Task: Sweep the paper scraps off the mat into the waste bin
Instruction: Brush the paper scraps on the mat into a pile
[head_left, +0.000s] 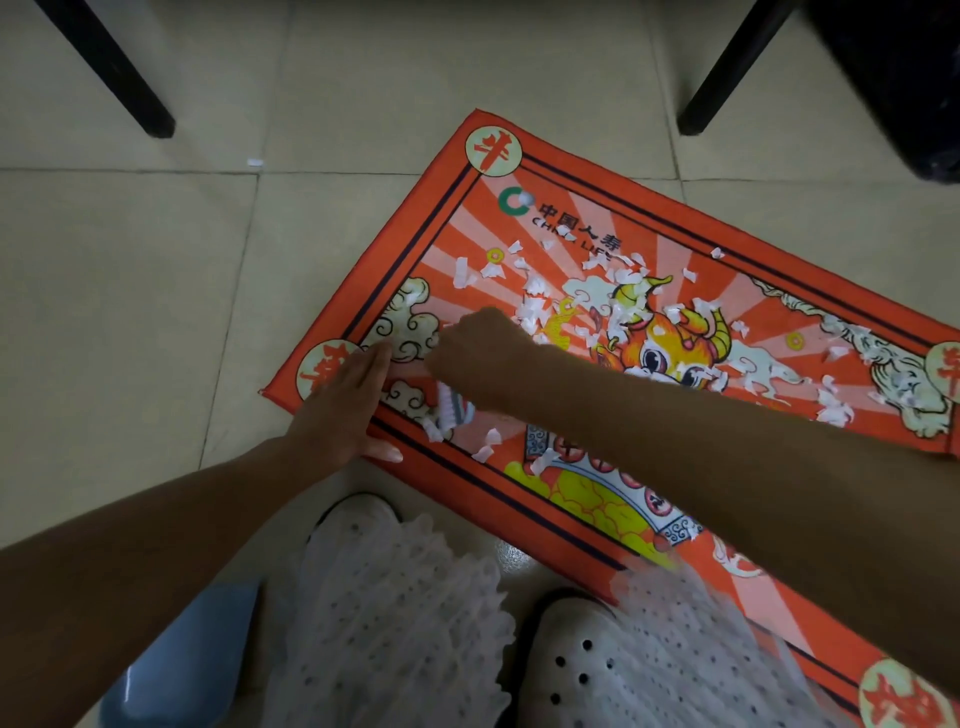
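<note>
Sweeping has barely begun, by the look of things. The orange door mat (649, 364), printed with a cartoon ox, lies at a slant on the tiled floor (130, 312) and carries most of its litter. White paper scraps (535, 301) are thick around the middle and thin out toward 3 o'clock, and one stray bit lies on the tiles near 10 o'clock. A dark shape that may be the waste bin (904, 78) stands at 1 o'clock, well apart from the mat; nothing shows inside it. A blue object, possibly a dustpan (192, 660), waits at 7 o'clock, unused. The left hand (343, 410) presses flat, fingers straight, on the mat's corner at 9 o'clock. The right hand (478, 348) is curled round a small brush (452, 410), its white bristles down among a few scraps beside that corner. Nearly all the gathering is left, and so is all the tipping.
</note>
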